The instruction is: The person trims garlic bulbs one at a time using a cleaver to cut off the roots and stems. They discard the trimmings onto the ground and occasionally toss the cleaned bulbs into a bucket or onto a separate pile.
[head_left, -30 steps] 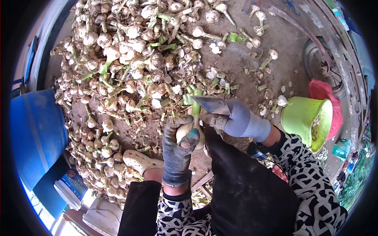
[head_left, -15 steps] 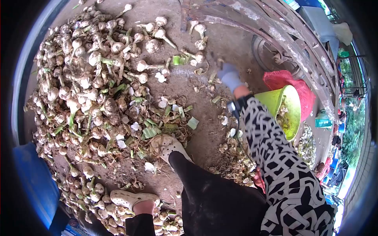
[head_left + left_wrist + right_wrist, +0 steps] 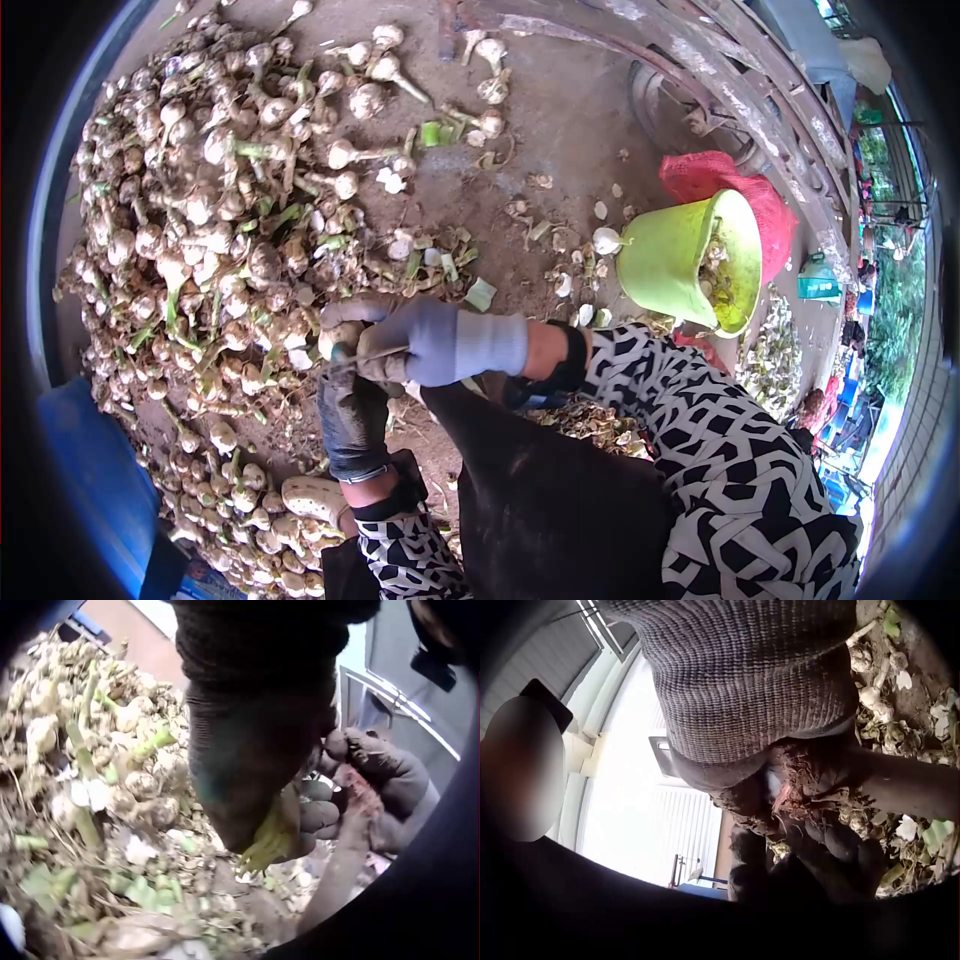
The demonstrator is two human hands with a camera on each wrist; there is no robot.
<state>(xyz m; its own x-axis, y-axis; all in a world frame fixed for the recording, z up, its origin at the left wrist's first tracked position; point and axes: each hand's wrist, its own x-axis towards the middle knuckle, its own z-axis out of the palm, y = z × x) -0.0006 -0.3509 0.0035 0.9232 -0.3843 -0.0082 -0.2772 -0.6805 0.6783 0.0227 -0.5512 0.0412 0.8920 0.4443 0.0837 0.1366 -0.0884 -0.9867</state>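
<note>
In the head view my dark-gloved left hand (image 3: pixel 352 412) grips a pale garlic bulb (image 3: pixel 343 338) over the edge of the heap. A green stem (image 3: pixel 271 841) sticks out below that hand in the left wrist view. My right hand (image 3: pixel 432 340), in a light grey-blue glove, holds a knife (image 3: pixel 378 353) against the bulb, close to the left fingers. The right wrist view shows the broad, brown-stained knife blade (image 3: pixel 911 782) beside a tuft of dirty roots (image 3: pixel 806 780). Fingers cover most of the bulb and the knife's handle.
A big heap of garlic (image 3: pixel 200 210) spreads on the left, with a pile of bulbs (image 3: pixel 255 520) nearer. At right stand a lime-green bucket (image 3: pixel 650 255), a red mesh sack (image 3: pixel 715 175) and a metal frame (image 3: pixel 740 90). Blue plastic (image 3: pixel 95 480) is at lower left.
One second ago the knife lay across a garlic's green stem. Half a second ago the right hand was out towards the bucket and the left low by the pile. Now both hands meet at a bulb.
</note>
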